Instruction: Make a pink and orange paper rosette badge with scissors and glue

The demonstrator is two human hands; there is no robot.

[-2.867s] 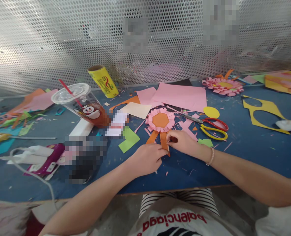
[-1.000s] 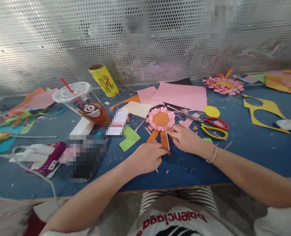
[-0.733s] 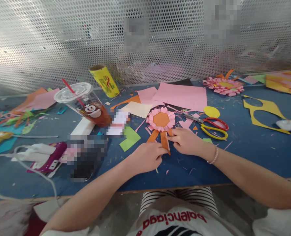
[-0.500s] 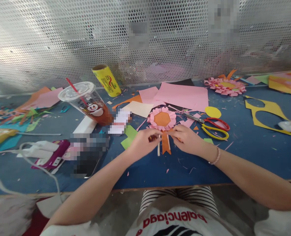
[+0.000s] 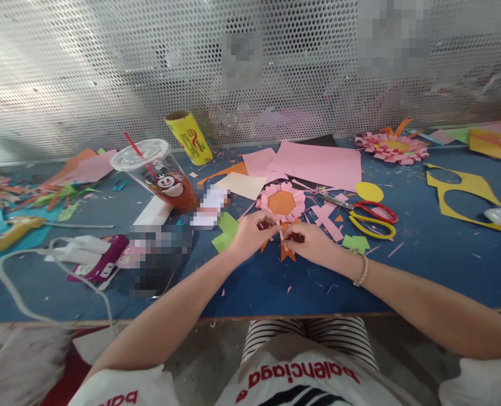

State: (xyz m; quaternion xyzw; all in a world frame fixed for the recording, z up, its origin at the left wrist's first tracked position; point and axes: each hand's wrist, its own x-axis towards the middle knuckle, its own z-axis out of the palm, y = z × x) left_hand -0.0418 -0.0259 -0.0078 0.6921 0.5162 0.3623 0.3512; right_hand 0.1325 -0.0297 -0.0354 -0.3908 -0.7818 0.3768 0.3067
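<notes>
My left hand (image 5: 254, 235) and my right hand (image 5: 312, 242) meet just above the desk, fingertips pinched together on both sides. Between them is a narrow pale strip (image 5: 281, 230), gripped at the fingertips of both hands; whether it is paper or tape I cannot tell. Under my fingers lie orange paper ribbon tails (image 5: 288, 254) with notched ends, partly hidden by the hands. Just beyond sits a pink pleated paper rosette (image 5: 281, 202) with an orange centre. Red-and-yellow-handled scissors (image 5: 371, 220) rest to the right of my right hand.
On the left stand a drink cup (image 5: 166, 177) and a yellow roll (image 5: 190, 138); a phone (image 5: 159, 265), purple power strip (image 5: 102, 259) and glue gun (image 5: 16, 232) lie nearer. Pink sheets (image 5: 318, 163), another rosette (image 5: 392, 148) and a yellow cut-out sheet (image 5: 466, 197) are behind and right.
Both hands have lifted off the ribbon tails and come together. The pale strip that hung from my left hand is now between both hands' fingertips. The view has shifted slightly.
</notes>
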